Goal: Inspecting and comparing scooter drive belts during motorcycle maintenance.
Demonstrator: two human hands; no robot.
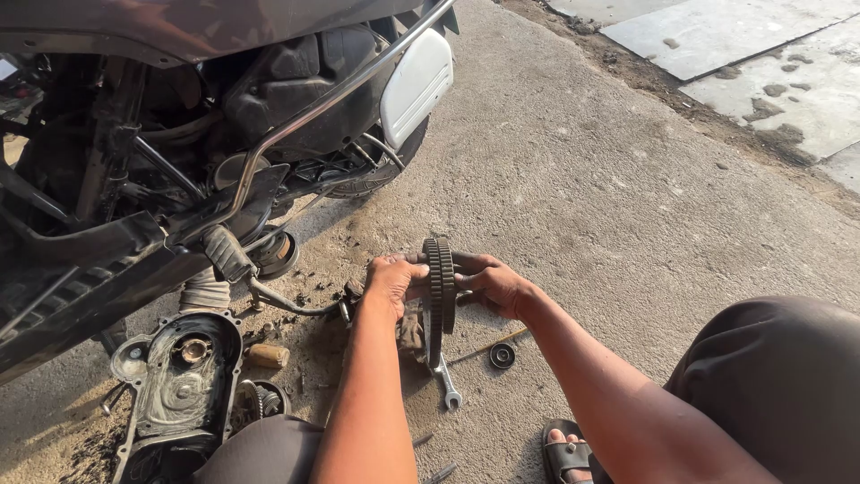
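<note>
Centrally, held item: one black toothed drive belt [440, 285], pressed into a narrow upright loop, above the concrete floor [609, 197] at mid-scene.

Left hand [394, 282]: fingers clamped on the left side of the belt, thumb towards the near side.

Right hand [491, 285]: fingers clamped on the right side of the belt, wrapped over its upper part. Both forearms reach in from the near edge.

Directly below the belt, on the floor: one combination spanner [445, 384], its open end pointing near; a dirty rag [411, 330] just left of it, partly hidden by the left forearm.

Right of the spanner: one small black round part [502, 355]; a thin rod [488, 346] lies beside it.

Far left: scooter [179, 134] with panels off, white side piece [416, 85], chrome rail [340, 90].

Near left: grey transmission cover [175, 385] lying open on the floor; a small brown cylinder [268, 356] just right of it; a ribbed rubber hose [204, 291] just beyond it.

Near edge: black sandal [566, 457] on one foot; the person's dark trouser knee [770, 376] at near right.

Far right: pale concrete slabs [735, 45].
</note>
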